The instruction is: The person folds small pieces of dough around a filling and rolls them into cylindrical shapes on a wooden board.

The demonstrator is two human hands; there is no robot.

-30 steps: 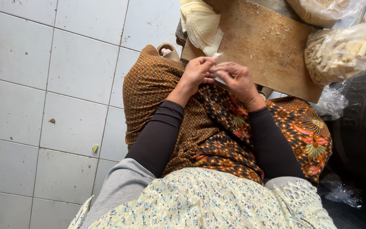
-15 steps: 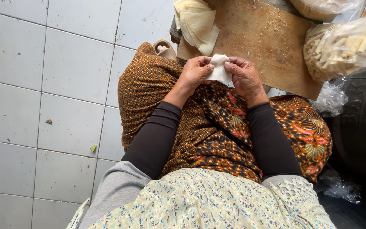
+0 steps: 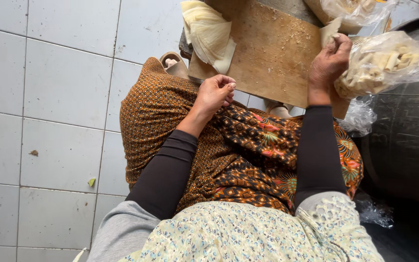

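Now the hands are split: half a second ago both were pinching a pale wrapper together over the lap, and that joint grip is gone.

Right hand has reached out to the far right edge of the wooden board, fingers closed around a small pale rolled piece, held next to the clear bag of pale rolled pieces. Judging by colour and shape, it looks like the same kind of item as those in the bag; whether it touches the bag I cannot tell.

Left hand stays back near the lap, at the near edge of the board, fingers curled in with fingertips pressed together. I cannot tell whether it holds anything; nothing shows between the fingers.

Stack of pale wrapper sheets sits on the near-left corner of the board, just beyond the left hand, overhanging the edge. Board surface carries scattered crumbs.

My read: one roll looks finished and is at the bag side, while the free hand sits closest to the wrapper stack.

Patterned brown skirt covers the lap; a second clear bag is at the top edge, a dark tub to the right, white tiled floor to the left.
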